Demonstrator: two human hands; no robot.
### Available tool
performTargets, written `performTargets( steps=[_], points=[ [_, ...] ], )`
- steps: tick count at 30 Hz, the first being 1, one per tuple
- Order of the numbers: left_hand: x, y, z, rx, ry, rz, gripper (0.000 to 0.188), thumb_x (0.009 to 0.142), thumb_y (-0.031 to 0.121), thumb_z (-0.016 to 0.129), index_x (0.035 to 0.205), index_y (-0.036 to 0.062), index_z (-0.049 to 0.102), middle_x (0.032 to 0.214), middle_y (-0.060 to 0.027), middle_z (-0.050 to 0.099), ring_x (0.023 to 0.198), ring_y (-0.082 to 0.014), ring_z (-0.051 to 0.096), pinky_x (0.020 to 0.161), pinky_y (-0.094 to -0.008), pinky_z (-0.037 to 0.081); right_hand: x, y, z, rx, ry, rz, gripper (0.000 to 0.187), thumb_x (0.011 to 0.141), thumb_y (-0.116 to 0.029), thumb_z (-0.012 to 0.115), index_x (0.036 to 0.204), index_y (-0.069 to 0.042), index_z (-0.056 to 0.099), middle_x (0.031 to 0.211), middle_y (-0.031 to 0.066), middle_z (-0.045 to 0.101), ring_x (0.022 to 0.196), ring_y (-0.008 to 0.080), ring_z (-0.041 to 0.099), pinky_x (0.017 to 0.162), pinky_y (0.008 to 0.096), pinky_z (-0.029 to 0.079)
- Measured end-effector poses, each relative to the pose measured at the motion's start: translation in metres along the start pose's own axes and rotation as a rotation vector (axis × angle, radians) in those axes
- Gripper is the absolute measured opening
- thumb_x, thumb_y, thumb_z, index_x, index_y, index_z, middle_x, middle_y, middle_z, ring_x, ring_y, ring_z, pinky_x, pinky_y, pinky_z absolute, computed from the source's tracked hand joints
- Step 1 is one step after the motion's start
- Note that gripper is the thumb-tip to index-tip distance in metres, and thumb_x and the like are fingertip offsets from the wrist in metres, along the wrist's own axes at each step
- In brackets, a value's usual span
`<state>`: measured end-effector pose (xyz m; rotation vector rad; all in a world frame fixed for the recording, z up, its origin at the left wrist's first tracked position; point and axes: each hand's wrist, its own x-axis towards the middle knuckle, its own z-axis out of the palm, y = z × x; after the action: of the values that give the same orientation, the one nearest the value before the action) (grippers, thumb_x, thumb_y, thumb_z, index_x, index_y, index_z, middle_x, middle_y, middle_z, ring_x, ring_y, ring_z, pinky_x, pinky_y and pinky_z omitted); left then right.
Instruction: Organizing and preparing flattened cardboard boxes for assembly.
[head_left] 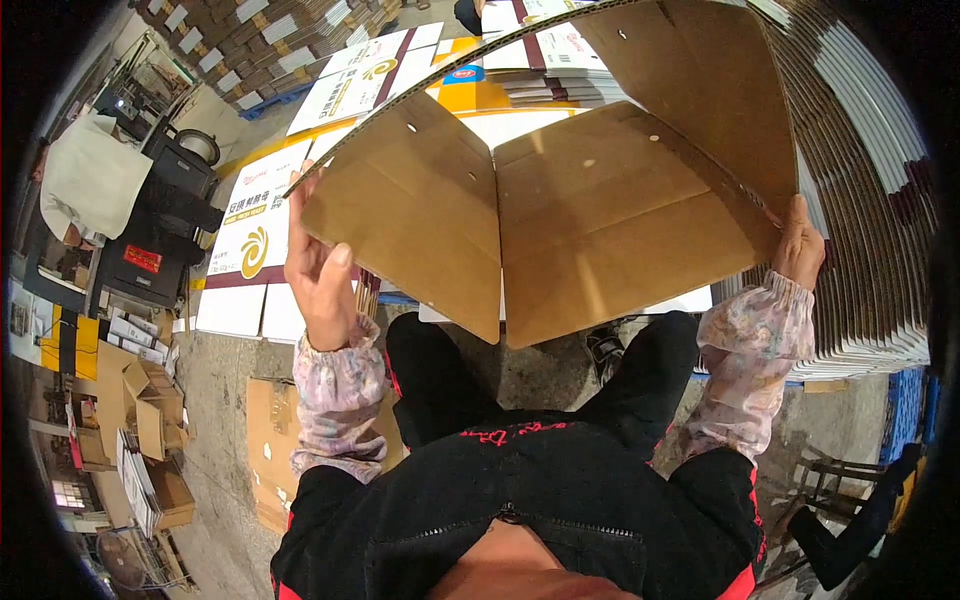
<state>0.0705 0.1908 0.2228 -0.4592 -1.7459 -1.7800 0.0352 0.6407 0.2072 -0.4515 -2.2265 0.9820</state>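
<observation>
A brown cardboard box (pixel 570 220), partly unfolded, stands out in front of me with its inner faces and creases showing. My left hand (pixel 325 285) holds its left edge, with the fingers up along the outer side and the thumb set apart near the lower corner. At the right edge my right hand (pixel 798 245) grips the board close to a fold; some of its fingers are hidden behind the cardboard. The far panel (pixel 700 70) rises and bends over toward the top of the view. Patterned sleeve covers wrap both my forearms.
Flat white printed cartons (pixel 245 235) lie beyond the box and to its left. A tall stack of folded cartons (pixel 865 200) stands close on my right. A person in a light top (pixel 95 175) is beside a dark machine (pixel 165 220) at left. Flattened cardboard (pixel 270 440) lies on the floor.
</observation>
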Motion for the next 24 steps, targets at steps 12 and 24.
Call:
performTargets(
  steps=[12,24],
  points=[
    [-0.021,-0.015,-0.046,-0.434,0.087,-0.233,0.062,0.091,0.037,0.033,0.134,-0.0059,0.018,0.139,-0.0173,0.025,0.126,-0.0246,0.031,0.102,-0.0402,0.03,-0.012,0.127,0.015,0.631,0.035,0.458,0.054,0.084,-0.044,0.054,0.099,0.007,0.06,0.09,0.0141,0.062,0.08,0.02,0.059,0.071,0.0292,0.046],
    [-0.149,-0.047,-0.097,-0.273,0.222,-0.642,0.055,0.087,0.024,0.05,0.127,-0.0093,0.033,0.124,-0.0168,0.045,0.111,-0.0211,0.048,0.091,-0.0322,0.042,0.052,-0.034,-0.028,0.899,-0.097,-0.205,0.046,0.093,-0.031,0.034,0.121,0.004,0.044,0.12,0.0162,0.049,0.113,0.0252,0.045,0.097,0.0359,0.032]
  ],
)
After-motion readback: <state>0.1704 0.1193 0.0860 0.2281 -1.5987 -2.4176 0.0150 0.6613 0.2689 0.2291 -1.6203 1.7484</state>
